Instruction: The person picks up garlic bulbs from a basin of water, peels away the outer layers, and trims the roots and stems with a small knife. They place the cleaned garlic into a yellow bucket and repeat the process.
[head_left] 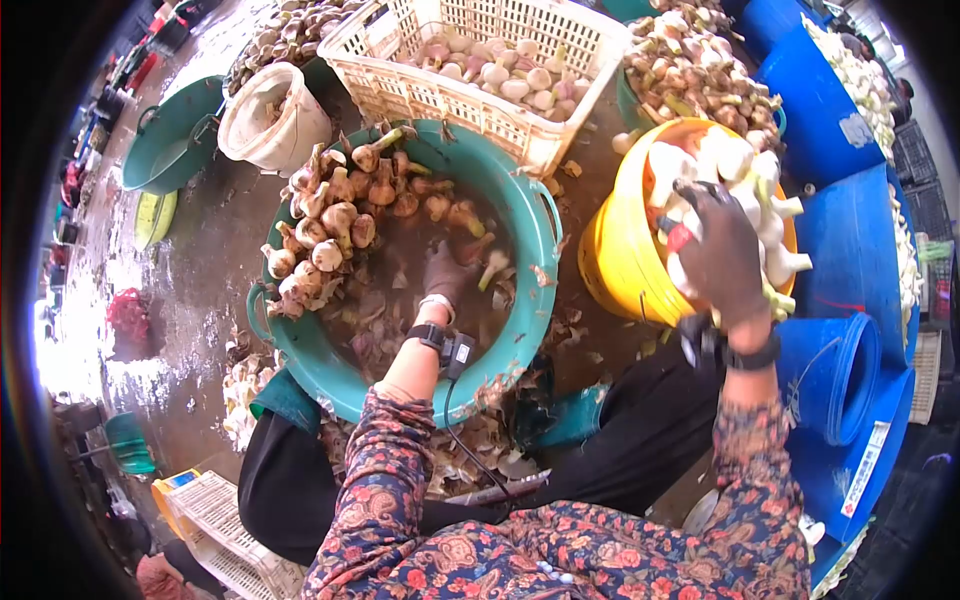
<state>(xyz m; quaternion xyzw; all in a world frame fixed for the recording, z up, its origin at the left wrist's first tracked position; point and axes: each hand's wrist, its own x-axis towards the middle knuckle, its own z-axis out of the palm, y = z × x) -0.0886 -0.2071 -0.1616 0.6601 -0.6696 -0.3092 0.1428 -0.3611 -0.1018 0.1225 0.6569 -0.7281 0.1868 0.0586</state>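
Observation:
My left hand [446, 275], in a dark glove, is down in the large green tub [542, 300], among muddy water and loose skins. Its fingers look apart, near a garlic bulb [474, 248]; the tips are partly hidden. Unpeeled garlic bulbs [335, 220] with stalks are heaped along the tub's far left side. Over the yellow bucket [612, 258] is my right hand [718, 245], also gloved, with its fingers curled. A small red patch shows at those fingers, and I cannot make out what it is. White peeled garlic bulbs [728, 155] fill the bucket beneath and around this hand.
A cream plastic crate [480, 118] with garlic stands behind the tub. A white bucket [272, 125] and a green basin [170, 150] are at the far left. Blue containers [850, 240] line the right side. Garlic skins [480, 450] litter the floor between my legs.

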